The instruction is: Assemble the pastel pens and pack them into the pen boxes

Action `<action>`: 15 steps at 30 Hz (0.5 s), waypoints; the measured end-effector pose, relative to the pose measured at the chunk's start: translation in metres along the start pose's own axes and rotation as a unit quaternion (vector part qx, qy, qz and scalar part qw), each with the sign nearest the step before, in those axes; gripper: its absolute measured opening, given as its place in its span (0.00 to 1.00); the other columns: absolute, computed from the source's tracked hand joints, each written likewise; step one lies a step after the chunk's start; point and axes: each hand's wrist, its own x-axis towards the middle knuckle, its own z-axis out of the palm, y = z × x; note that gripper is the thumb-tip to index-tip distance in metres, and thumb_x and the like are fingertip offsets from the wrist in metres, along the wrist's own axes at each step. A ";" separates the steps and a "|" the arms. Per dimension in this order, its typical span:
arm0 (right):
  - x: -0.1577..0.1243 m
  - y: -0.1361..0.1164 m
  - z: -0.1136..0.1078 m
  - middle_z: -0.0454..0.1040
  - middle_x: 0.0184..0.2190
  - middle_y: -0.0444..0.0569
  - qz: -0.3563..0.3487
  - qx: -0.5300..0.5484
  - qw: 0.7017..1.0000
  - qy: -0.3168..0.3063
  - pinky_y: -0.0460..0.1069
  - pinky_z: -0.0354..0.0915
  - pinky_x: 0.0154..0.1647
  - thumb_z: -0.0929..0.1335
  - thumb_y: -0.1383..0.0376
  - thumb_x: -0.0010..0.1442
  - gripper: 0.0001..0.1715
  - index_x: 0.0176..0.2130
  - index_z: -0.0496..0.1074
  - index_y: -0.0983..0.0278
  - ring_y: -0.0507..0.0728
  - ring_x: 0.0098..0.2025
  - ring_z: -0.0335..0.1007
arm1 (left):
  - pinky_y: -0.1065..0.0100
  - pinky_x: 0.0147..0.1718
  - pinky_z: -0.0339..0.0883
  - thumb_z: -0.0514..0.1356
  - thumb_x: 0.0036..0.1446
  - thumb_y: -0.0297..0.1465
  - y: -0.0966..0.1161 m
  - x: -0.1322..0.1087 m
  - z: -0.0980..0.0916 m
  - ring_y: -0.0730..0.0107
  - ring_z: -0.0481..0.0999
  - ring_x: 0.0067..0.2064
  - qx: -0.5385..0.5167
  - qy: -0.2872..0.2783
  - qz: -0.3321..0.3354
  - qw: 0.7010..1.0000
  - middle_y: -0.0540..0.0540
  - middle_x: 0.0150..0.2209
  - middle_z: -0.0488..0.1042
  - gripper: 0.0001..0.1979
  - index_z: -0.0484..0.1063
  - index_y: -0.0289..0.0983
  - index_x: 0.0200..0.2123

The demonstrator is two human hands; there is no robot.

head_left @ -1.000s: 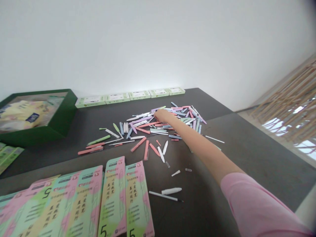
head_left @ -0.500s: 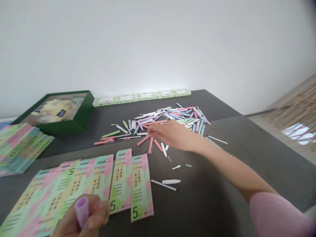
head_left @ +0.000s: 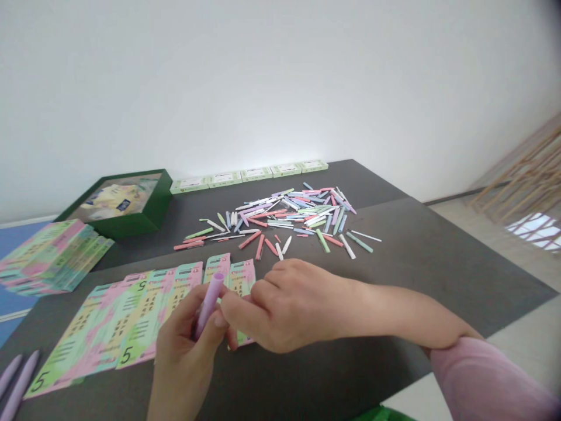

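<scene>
My left hand [head_left: 186, 345] is closed around a lilac pen barrel [head_left: 210, 304], held tilted with its open round end up. Close against it is my right hand [head_left: 280, 310], fingers bent and pressed together at the barrel's side. Whatever those fingertips may pinch is hidden. Beneath both hands lie flat green-and-pink pen boxes [head_left: 105, 333] printed with a 5, side by side and partly overlapping. Beyond the hands spreads a loose heap of pen parts [head_left: 302, 204] in pink, white, green, blue and purple.
At the back left stands a green box [head_left: 149, 219] with plastic packets inside. A stack of pen boxes [head_left: 56, 257] sits in front of it. Pale green cartons [head_left: 258, 175] line the wall. Two purple pens [head_left: 24, 377] lie at the lower left.
My right hand has come back from the heap to my left hand. The left hand, still gripping the lilac barrel, has risen toward the middle. Several parts at the heap's near edge now lie differently.
</scene>
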 end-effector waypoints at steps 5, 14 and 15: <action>0.000 0.003 -0.003 0.64 0.16 0.36 0.018 0.025 0.999 -0.027 0.50 0.43 0.18 0.58 0.71 0.65 0.08 0.39 0.64 0.65 0.49 0.17 0.58 | 0.74 0.15 0.60 0.59 0.58 0.45 0.008 -0.006 0.006 0.76 0.64 0.17 -0.083 0.005 -0.063 0.995 0.55 0.15 0.64 0.17 0.67 0.39 0.26; -0.012 0.017 0.008 0.70 0.22 0.37 0.014 0.157 0.988 0.003 0.45 0.50 0.21 0.63 0.68 0.67 0.10 0.47 0.68 0.66 0.46 0.21 0.58 | 0.74 0.16 0.58 0.53 0.62 0.46 0.007 -0.004 0.017 0.78 0.51 0.18 -0.232 -0.041 0.047 0.971 0.57 0.16 0.50 0.22 0.64 0.38 0.22; -0.013 0.015 0.008 0.70 0.22 0.37 0.012 0.163 0.986 0.013 0.45 0.50 0.22 0.62 0.68 0.67 0.10 0.47 0.68 0.66 0.46 0.22 0.59 | 0.75 0.16 0.58 0.53 0.62 0.46 0.007 -0.003 0.018 0.79 0.51 0.17 -0.240 -0.044 0.049 0.969 0.56 0.16 0.49 0.23 0.61 0.38 0.20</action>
